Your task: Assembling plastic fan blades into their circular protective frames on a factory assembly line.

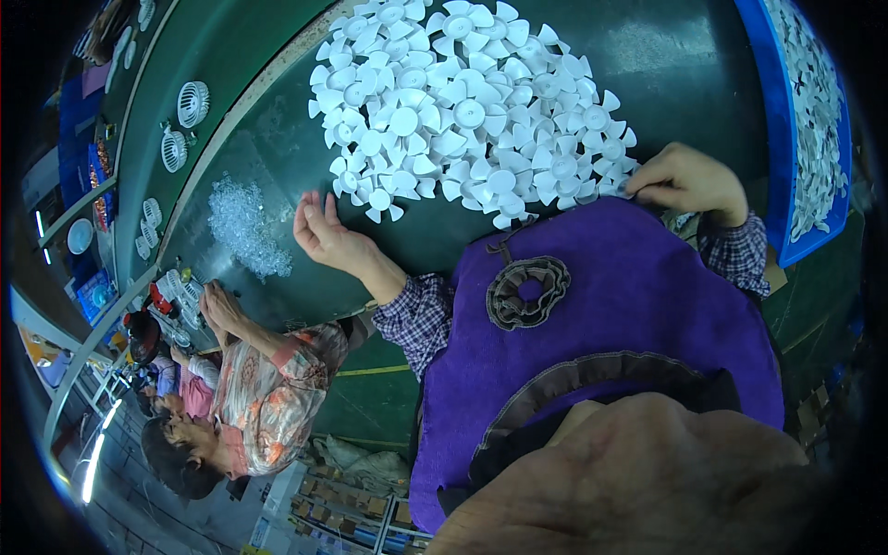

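Observation:
A large heap of white plastic fan blades (467, 116), small propellers with round hubs, is spread on the dark green table (684, 83) in front of me. My left hand (335, 242) is raised by the heap's near left edge, palm partly up, its fingers slightly bent and apart with nothing visible in them. At the heap's right edge, my right hand (689, 180) is closed in a pinch. A small pale piece shows at its fingertips, too little of it to name. A pile of small clear plastic pieces (248, 227) lies left of my left hand.
At the right stands a blue bin (782, 139) filled with pale flat parts (814, 120). White round slotted housings (192, 104) sit on the green belt (162, 55) beyond a raised edge. A co-worker in a patterned top (277, 398) works at the left; others sit farther along.

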Demonstrator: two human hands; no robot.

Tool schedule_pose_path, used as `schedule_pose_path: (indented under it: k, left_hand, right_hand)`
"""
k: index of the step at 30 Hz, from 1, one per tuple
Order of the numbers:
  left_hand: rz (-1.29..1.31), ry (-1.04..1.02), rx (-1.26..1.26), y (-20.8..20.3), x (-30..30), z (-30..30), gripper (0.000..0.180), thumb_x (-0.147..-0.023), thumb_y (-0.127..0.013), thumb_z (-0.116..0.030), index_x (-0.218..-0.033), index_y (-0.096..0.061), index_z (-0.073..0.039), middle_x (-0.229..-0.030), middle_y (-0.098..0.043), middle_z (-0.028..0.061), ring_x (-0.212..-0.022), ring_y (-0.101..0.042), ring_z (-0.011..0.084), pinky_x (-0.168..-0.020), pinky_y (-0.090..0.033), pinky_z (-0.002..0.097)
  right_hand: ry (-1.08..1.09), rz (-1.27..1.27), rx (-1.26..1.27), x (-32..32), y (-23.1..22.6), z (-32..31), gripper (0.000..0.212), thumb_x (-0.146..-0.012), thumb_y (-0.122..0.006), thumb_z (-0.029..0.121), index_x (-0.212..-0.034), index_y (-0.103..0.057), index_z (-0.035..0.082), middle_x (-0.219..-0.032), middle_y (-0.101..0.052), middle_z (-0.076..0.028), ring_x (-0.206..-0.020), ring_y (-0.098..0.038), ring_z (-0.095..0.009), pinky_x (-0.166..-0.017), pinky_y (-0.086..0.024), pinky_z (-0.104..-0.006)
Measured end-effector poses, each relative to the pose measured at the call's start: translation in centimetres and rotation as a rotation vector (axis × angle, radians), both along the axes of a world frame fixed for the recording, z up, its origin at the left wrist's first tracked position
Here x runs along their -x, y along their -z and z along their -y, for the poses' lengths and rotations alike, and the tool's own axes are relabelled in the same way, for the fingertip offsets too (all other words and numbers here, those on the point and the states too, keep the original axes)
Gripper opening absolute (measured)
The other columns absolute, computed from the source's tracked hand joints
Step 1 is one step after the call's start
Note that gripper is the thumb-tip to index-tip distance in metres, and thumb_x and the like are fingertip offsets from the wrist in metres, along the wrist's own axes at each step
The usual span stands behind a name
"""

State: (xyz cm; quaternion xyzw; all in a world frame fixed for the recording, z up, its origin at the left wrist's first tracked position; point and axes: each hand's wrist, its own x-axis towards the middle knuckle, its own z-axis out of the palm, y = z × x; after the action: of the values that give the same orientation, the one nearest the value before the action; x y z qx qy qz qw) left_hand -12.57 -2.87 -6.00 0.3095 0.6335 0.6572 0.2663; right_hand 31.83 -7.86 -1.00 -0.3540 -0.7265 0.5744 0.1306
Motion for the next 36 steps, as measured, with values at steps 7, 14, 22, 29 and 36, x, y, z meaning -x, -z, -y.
schedule_pose_path:
  k: [7,14,22,29,36]
  left_hand:
    - [0.028,0.185,0.035,0.6,-3.8,-1.7,0.015,-0.093,-0.055,-0.012,-0.097,-0.056,0.002,-0.098,-0.065,0.0140,-0.078,-0.062,0.0144,-0.064,-0.049,0.0229]
    - [0.009,0.212,0.041,0.8,-5.7,-1.1,0.009,-0.091,-0.059,-0.011,-0.093,-0.058,-0.002,-0.090,-0.067,0.0077,-0.066,-0.050,0.0044,-0.059,-0.040,0.0169]
    - [0.011,0.280,-0.021,1.6,-7.1,-0.9,0.009,-0.091,-0.060,-0.012,-0.093,-0.058,-0.003,-0.091,-0.065,0.0060,-0.071,-0.052,0.0061,-0.062,-0.043,0.0197]
    - [-0.070,0.248,0.050,0.3,-4.2,-2.8,0.012,-0.090,-0.060,-0.012,-0.096,-0.058,-0.002,-0.095,-0.063,0.0067,-0.080,-0.058,0.0099,-0.058,-0.049,0.0216]
    - [0.196,0.125,0.093,-0.9,4.8,-14.3,0.022,-0.088,-0.059,-0.017,-0.102,-0.054,0.000,-0.093,-0.060,0.0089,-0.078,-0.062,0.0161,-0.052,-0.054,0.0273]
  right_hand:
    - [0.317,-0.037,-0.070,2.1,1.0,-1.4,0.019,-0.086,-0.058,0.008,-0.102,-0.064,-0.001,-0.092,-0.069,-0.013,-0.083,-0.066,-0.024,-0.074,-0.050,-0.0309]
    - [0.597,0.180,-0.412,2.0,-0.7,-6.4,0.012,-0.084,-0.060,0.009,-0.090,-0.064,-0.001,-0.080,-0.063,-0.011,-0.068,-0.060,-0.022,-0.062,-0.047,-0.0301]
    - [0.510,0.383,-0.898,5.0,0.4,-12.3,0.027,-0.076,-0.064,0.013,-0.100,-0.058,0.002,-0.090,-0.056,-0.013,-0.089,-0.054,-0.031,-0.079,-0.042,-0.0380]
    - [0.426,0.397,-0.642,2.9,0.7,-12.9,0.027,-0.076,-0.063,0.017,-0.097,-0.062,0.001,-0.087,-0.055,-0.013,-0.085,-0.054,-0.030,-0.075,-0.042,-0.0373]
    - [0.416,0.427,-0.603,4.1,0.3,-13.5,0.023,-0.077,-0.064,0.019,-0.090,-0.063,0.000,-0.072,-0.059,-0.015,-0.070,-0.056,-0.032,-0.064,-0.043,-0.0402]
